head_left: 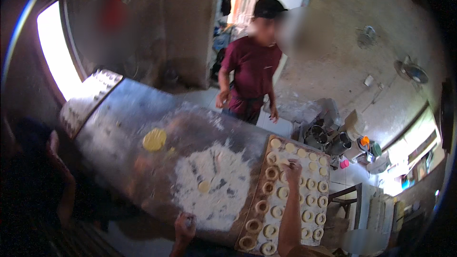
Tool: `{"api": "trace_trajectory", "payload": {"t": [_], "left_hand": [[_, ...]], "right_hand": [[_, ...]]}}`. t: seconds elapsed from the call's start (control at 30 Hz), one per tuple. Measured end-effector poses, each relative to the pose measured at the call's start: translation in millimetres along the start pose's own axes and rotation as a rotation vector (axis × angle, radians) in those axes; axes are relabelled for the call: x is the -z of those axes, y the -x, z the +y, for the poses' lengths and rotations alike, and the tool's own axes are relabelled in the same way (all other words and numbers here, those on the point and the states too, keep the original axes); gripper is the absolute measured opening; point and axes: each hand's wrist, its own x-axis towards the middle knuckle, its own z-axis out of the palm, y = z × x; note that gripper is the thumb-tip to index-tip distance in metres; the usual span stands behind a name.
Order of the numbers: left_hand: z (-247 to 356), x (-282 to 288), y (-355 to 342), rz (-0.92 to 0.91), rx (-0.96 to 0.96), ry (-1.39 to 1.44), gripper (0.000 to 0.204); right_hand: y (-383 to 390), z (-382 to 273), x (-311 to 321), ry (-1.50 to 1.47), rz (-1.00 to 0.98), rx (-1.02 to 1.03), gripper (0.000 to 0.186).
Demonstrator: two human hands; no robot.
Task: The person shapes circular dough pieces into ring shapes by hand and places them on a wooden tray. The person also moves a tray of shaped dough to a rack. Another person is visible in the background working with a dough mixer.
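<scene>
"Left hand [185, 226]?"
"At the near side of the flour patch [219, 209], curled; whether it grips anything, I can't tell."
"The dough?"
"A small disc [204, 187] in the flour; rings [266, 231] to its right."
"Right hand [291, 166]?"
"Over that array, fingers bent, grip unclear."
"Beyond the flour?"
"A person [252, 66] in maroon."

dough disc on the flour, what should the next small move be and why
Probably reach the left hand forward to the disc: it lies alone on the flour, the left hand is at the near side, and the right hand is over at the tray, among similar pale rounds.
</scene>
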Motion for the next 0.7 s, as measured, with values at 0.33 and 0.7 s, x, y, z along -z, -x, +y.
{"api": "trace_trajectory", "payload": {"t": [0.33, 0.7], "left_hand": [[-12, 22, -53, -0.015, -0.05, 0.213, 0.013], [1, -56, -100, -0.38, 0.349, 0.786, 0.036]], "right_hand": [[95, -60, -194, 0.936, -0.444, 0.285, 0.024], [214, -136, -163, -0.154, -0.365, -0.106, 0.041]]}}
